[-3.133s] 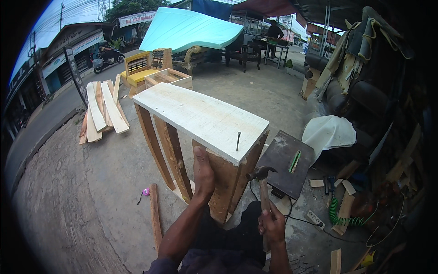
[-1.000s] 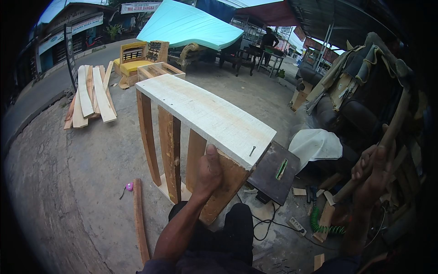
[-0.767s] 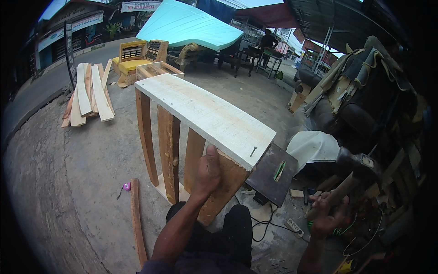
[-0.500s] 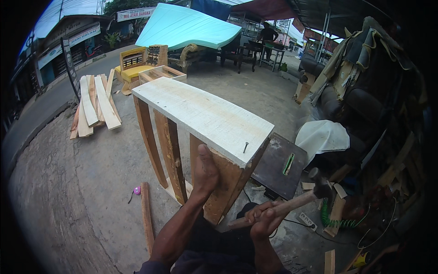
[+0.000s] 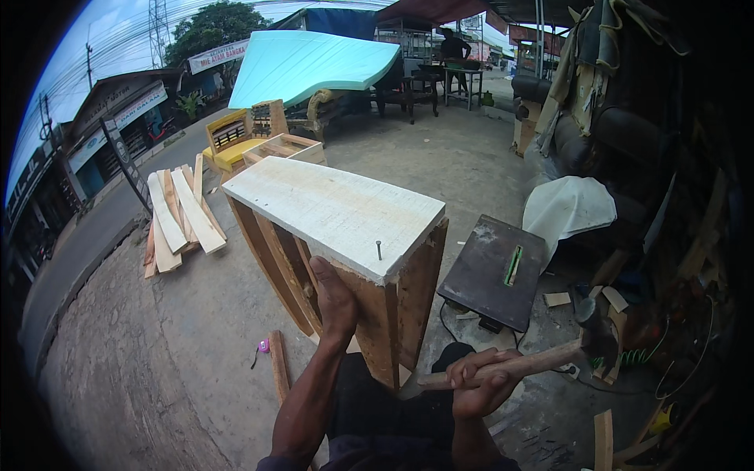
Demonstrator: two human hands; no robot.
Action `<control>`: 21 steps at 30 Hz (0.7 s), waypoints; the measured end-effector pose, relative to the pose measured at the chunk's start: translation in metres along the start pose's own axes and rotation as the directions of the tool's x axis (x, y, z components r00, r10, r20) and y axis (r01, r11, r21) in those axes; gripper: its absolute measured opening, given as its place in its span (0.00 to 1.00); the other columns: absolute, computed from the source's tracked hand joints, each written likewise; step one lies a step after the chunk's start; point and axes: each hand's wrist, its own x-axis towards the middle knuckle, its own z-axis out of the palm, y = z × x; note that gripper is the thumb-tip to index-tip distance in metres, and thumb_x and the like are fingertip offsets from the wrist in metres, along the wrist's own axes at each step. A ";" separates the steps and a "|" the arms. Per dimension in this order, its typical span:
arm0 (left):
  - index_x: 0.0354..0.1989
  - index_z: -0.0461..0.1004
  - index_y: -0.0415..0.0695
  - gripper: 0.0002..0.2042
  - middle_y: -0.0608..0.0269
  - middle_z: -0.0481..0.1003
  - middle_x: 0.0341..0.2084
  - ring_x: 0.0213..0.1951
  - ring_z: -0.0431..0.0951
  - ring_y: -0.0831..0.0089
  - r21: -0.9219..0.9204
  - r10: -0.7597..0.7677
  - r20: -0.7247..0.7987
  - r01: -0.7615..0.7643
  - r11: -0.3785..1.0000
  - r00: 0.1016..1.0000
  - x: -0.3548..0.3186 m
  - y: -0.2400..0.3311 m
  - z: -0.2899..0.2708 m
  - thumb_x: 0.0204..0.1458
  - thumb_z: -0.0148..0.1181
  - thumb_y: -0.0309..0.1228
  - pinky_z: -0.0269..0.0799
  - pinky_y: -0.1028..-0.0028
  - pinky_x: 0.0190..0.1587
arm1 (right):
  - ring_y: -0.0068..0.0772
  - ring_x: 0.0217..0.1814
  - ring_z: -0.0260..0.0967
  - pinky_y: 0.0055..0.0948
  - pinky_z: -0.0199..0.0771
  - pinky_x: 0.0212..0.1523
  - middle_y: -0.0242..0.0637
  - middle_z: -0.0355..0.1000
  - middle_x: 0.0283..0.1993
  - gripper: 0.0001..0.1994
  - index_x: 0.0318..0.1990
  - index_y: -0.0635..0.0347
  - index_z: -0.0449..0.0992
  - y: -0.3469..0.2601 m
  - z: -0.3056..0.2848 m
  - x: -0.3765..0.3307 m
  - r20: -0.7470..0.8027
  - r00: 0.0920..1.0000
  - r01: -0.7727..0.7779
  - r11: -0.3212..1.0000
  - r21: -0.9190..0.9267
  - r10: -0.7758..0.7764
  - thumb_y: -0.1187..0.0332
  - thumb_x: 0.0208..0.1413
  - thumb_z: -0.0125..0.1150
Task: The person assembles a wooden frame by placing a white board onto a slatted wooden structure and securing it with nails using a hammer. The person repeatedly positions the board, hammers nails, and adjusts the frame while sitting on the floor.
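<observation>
A lettered banner (image 5: 218, 55) hangs at upper left. At centre, my left grip (image 5: 336, 306) is clamped on the wood frame (image 5: 375, 310), below the edge of its pale top (image 5: 330, 208); a nail (image 5: 378, 250) stands near that top's closest corner. My right grip (image 5: 477, 381), lower right, closes round the hammer (image 5: 532, 363). Concrete (image 5: 455, 173) spreads upper centre.

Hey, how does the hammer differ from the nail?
The hammer is much bigger than the nail. The hammer is gripped in the right hand, while the nail stands nearly upright in the white board. The hammer has a wooden handle; the nail is a plain thin shaft. Both have dark heads.
</observation>
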 end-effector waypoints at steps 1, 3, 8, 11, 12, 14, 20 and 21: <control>0.72 0.57 0.32 0.50 0.40 0.68 0.64 0.66 0.67 0.56 0.043 -0.011 -0.024 0.012 0.999 1.000 0.000 -0.004 0.007 0.64 0.20 0.71 0.58 0.64 0.70 | 0.28 0.17 0.63 0.30 0.70 0.21 0.37 0.65 0.28 0.20 0.54 0.57 0.58 0.006 0.011 -0.004 -0.040 0.997 0.068 0.997 0.026 -0.067 0.55 0.69 0.56; 0.72 0.57 0.32 0.50 0.40 0.66 0.65 0.67 0.67 0.55 0.110 -0.032 0.052 0.026 0.994 0.998 -0.005 0.003 0.018 0.64 0.19 0.71 0.57 0.63 0.71 | 0.31 0.17 0.66 0.35 0.70 0.20 0.37 0.67 0.25 0.22 0.54 0.61 0.58 0.054 -0.023 -0.024 0.171 0.979 0.055 0.676 -0.735 0.107 0.55 0.67 0.58; 0.72 0.58 0.32 0.49 0.41 0.67 0.64 0.66 0.68 0.56 -0.033 0.013 -0.014 -0.014 0.999 1.000 0.005 -0.011 -0.001 0.65 0.22 0.70 0.60 0.63 0.70 | 0.40 0.23 0.76 0.40 0.71 0.20 0.44 0.72 0.24 0.21 0.50 0.65 0.62 0.009 0.009 -0.011 0.009 1.000 -0.020 0.982 -0.187 0.022 0.56 0.67 0.59; 0.72 0.58 0.33 0.49 0.42 0.67 0.64 0.66 0.68 0.58 0.005 -0.002 -0.003 0.002 1.000 1.000 0.004 -0.016 0.014 0.65 0.23 0.70 0.61 0.64 0.69 | 0.33 0.19 0.69 0.35 0.68 0.18 0.39 0.67 0.22 0.20 0.50 0.65 0.63 0.023 0.018 -0.016 0.164 0.987 0.093 0.813 -0.575 0.002 0.55 0.68 0.57; 0.72 0.57 0.33 0.49 0.43 0.67 0.65 0.66 0.67 0.58 -0.044 -0.057 0.057 0.060 0.997 0.997 0.001 -0.014 0.013 0.65 0.23 0.70 0.60 0.64 0.70 | 0.29 0.17 0.65 0.32 0.67 0.17 0.36 0.65 0.21 0.20 0.50 0.65 0.62 0.038 0.010 -0.019 0.266 0.954 0.144 0.569 -0.810 0.137 0.55 0.69 0.56; 0.73 0.56 0.33 0.49 0.43 0.66 0.66 0.68 0.66 0.58 -0.098 -0.050 0.119 0.061 0.993 0.992 0.006 -0.005 0.001 0.65 0.23 0.70 0.59 0.65 0.71 | 0.23 0.15 0.58 0.25 0.65 0.18 0.31 0.61 0.21 0.19 0.51 0.64 0.62 0.043 0.005 -0.031 0.195 0.952 -0.018 0.681 -0.732 0.235 0.55 0.70 0.55; 0.74 0.55 0.32 0.50 0.43 0.66 0.66 0.68 0.64 0.57 -0.040 0.012 0.030 -0.011 0.999 0.999 0.003 -0.007 0.011 0.64 0.24 0.72 0.56 0.63 0.72 | 0.29 0.17 0.67 0.29 0.71 0.22 0.37 0.69 0.29 0.17 0.51 0.61 0.60 0.029 0.011 -0.021 0.024 0.999 -0.032 0.981 -0.193 0.037 0.56 0.70 0.53; 0.74 0.55 0.33 0.50 0.44 0.65 0.67 0.68 0.64 0.57 -0.006 -0.079 0.049 0.080 0.997 0.996 -0.007 -0.001 0.016 0.64 0.25 0.72 0.55 0.62 0.72 | 0.44 0.24 0.79 0.38 0.74 0.23 0.48 0.74 0.27 0.17 0.50 0.66 0.63 0.036 0.005 -0.018 0.231 0.937 0.041 0.575 -0.817 0.261 0.60 0.68 0.57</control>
